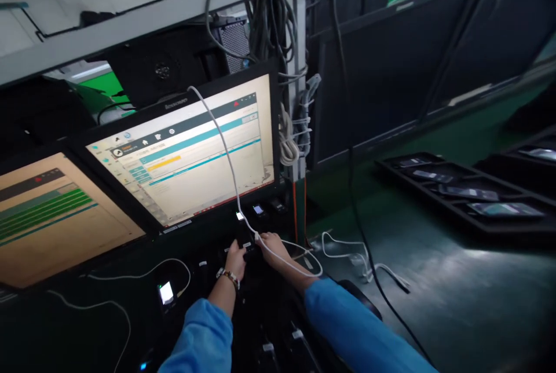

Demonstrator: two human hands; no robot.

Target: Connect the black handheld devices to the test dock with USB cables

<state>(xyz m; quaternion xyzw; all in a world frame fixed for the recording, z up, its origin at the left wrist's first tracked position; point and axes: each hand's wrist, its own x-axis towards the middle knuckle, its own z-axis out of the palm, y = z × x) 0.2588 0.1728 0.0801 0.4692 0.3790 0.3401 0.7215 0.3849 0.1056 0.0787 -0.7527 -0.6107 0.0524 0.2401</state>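
White cable (226, 153): drapes across monitor (191, 147), plug gripped by right hand (271, 244).
Left hand (235, 258): curled on dark device (249, 251); grip unclear.
Worktop (434, 280): green.

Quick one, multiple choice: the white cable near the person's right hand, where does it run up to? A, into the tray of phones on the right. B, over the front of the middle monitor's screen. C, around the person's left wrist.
B: from the right hand, the white cable climbs across the lit monitor screen to its top edge.
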